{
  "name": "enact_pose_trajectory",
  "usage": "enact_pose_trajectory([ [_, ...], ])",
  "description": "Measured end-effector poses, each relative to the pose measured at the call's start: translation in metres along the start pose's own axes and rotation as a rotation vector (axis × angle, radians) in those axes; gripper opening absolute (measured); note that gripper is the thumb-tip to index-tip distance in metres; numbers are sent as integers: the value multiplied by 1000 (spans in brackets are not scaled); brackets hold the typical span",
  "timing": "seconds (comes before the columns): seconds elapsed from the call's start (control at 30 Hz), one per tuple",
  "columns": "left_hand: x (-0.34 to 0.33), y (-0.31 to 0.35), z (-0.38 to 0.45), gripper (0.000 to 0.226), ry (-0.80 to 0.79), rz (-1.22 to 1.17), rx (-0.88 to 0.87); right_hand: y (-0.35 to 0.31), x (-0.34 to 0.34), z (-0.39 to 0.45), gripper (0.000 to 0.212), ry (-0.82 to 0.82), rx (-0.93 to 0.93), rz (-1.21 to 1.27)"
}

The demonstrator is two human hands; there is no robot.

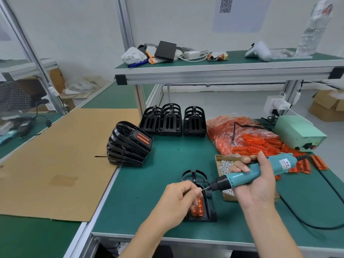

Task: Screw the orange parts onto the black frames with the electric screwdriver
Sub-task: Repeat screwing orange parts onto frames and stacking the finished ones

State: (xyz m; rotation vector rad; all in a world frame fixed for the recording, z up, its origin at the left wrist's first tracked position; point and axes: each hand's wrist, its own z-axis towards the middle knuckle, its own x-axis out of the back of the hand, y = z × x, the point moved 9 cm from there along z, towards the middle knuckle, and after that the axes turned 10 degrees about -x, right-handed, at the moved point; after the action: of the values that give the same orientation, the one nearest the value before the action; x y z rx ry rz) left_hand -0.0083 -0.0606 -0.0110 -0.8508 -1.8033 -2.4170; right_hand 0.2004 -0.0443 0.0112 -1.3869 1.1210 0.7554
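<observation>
A black frame (208, 203) lies on the green mat in front of me with an orange part (198, 207) seated in it. My left hand (176, 202) hovers over the frame, its thumb and forefinger pinching a small screw at the bit's tip. My right hand (255, 183) grips the teal electric screwdriver (260, 170), tilted so its bit points left and down at the frame's upper edge. A cardboard box of screws (224, 164) sits just behind the screwdriver.
A leaning stack of finished frames (128, 146) sits at the left; upright empty black frames (175, 121) stand at the back. A bag and pile of orange parts (247, 138) fills the right, beside a pale green power supply (299, 133). Brown cardboard (61, 161) covers the left bench.
</observation>
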Motion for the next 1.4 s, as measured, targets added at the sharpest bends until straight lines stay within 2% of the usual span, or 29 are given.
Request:
enact_pose_trajectory([
  [0.43, 0, 1, -1, 29, 26, 13, -10, 1, -4, -1, 28, -21, 40, -54],
  [0.63, 4, 3, -3, 25, 73, 94, -44, 7, -8, -2, 29, -16, 29, -46],
  [0.83, 7, 5, -3, 11, 124, 138, -103, 7, -5, 0, 26, 70, 51, -73],
  [0.93, 0, -10, 0, 6, 59, 89, -41, 6, -9, 1, 25, 97, 77, -158],
  [1.03, -3, -21, 4, 10, 3, 98, -34, 7, -20, 4, 24, 99, 103, -258],
  [1.23, 11, -9, 23, 9, 165, 435, -271, 17, -56, 8, 23, -22, 216, -498],
  [1.4, 2, -15, 26, 9, 253, 619, -240, 34, -69, 7, 23, -87, 285, -803],
])
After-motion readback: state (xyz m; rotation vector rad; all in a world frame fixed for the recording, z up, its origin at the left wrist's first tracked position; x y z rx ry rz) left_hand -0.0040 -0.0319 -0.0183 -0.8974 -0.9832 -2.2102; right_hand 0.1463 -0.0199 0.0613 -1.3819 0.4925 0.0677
